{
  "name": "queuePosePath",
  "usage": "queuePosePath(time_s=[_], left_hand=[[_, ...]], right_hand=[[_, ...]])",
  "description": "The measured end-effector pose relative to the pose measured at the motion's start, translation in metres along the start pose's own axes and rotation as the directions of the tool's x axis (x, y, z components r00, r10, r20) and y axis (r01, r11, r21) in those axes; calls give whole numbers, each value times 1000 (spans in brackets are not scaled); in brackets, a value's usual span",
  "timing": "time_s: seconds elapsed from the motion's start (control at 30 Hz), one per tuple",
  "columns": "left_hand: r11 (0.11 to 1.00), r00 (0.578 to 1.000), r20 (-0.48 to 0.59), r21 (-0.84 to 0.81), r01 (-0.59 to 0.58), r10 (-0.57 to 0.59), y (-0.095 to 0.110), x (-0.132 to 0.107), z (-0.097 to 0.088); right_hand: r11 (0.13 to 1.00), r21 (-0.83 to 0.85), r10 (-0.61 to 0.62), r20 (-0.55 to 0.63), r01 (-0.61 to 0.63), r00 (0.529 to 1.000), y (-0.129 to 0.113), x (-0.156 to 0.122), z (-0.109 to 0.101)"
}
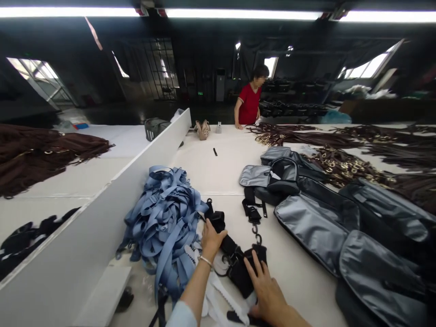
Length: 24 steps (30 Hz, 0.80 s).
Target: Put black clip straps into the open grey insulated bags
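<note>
My left hand (211, 240) is at the right edge of a heap of blue webbing straps (166, 213), thumb and fingers apart, touching a folded black strap (217, 220). More black strap bundles lie in a row toward me, with black plastic hooks (225, 263) among them. My right hand (267, 288) rests with spread fingers on a black strap bundle (241, 277); neither hand visibly grips anything. Beyond it lies another black strap (251, 211) with hooks (257, 234). White notched strips (221, 295) lie between my forearms, partly covered.
Black bags with grey linings (316, 227) cover the right side. Brown straps with gold-coloured rings (347, 165) are piled behind them. A white partition (112, 195) runs along the left. Across the table stands a person in red (250, 102). A small black piece (215, 152) lies mid-table.
</note>
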State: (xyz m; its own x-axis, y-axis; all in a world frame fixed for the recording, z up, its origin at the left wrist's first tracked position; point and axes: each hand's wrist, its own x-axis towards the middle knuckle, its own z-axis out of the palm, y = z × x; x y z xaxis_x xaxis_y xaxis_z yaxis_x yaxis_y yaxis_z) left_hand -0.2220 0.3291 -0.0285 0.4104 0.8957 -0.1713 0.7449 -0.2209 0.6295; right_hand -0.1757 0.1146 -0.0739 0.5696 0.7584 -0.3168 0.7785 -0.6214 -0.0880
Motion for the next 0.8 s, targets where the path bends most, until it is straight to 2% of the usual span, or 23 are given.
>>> queuePosePath(time_s=[0.07,0.17,0.27,0.4,0.47,0.53,0.6,0.67,0.73,0.8], left_hand=[[995,996,-68,75,64,-59,13,13,18],[987,988,-154,153,57,-33,26,20,32],[979,986,-165,204,27,8,26,24,32],[980,993,-100,184,74,-56,13,36,24],[980,991,-56,153,127,-119,6,43,21],[979,987,-24,127,159,-157,0,49,19],[979,985,-3,107,171,-172,-4,54,19],[981,984,12,83,177,-179,-7,57,20],[983,983,22,46,180,-181,-10,60,20],[982,982,22,-10,186,-186,-13,63,20]], right_hand=[[998,33,-46,-55,48,997,15,1,12],[968,222,-87,-146,118,985,49,14,17],[840,517,-65,-203,163,977,87,29,4],[618,778,71,-198,112,978,120,40,-41],[541,828,112,-242,145,964,124,49,-73],[501,841,96,-288,203,953,120,67,-104],[510,828,33,-287,231,957,112,98,-129],[586,788,-3,-230,188,973,100,139,-144],[689,722,62,-156,70,986,86,181,-148],[743,664,199,-98,-85,975,71,216,-144]])
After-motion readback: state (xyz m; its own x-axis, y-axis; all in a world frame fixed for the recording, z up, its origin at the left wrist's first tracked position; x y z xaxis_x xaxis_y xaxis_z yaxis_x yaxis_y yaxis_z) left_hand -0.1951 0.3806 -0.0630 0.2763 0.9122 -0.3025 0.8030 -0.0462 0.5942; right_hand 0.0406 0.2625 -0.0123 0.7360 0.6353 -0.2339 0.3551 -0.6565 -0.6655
